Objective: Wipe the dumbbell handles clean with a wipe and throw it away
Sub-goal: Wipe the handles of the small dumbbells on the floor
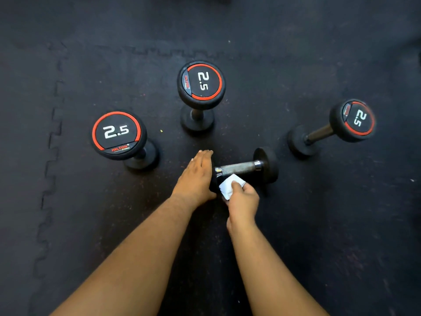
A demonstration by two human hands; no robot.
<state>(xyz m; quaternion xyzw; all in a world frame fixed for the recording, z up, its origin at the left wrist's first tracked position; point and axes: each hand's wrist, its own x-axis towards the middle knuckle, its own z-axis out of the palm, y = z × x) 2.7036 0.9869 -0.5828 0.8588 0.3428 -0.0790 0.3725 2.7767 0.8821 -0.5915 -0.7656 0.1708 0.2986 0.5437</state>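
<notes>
on the dark floor mat (319, 224), three upright dumbbells ring 10 (117, 133), 12 (201, 82) and 2 o'clock (357, 119); the lying dumbbell (239, 167) sits at centre. the flat, uncurled left hand (196, 176) steadies its near head while the right hand (242, 201) pinches the wipe (230, 185) just beside the handle. wiping looks about to begin: next, press and rub along the knurling.

"2.5" on dumbbell ends (116, 133), one (left) "HILTON"

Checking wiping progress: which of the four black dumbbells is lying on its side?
The black dumbbell with the bare knurled steel handle, between the left hand and right hand. The other three stand on end, showing red-ringed 2.5 labels.
</notes>
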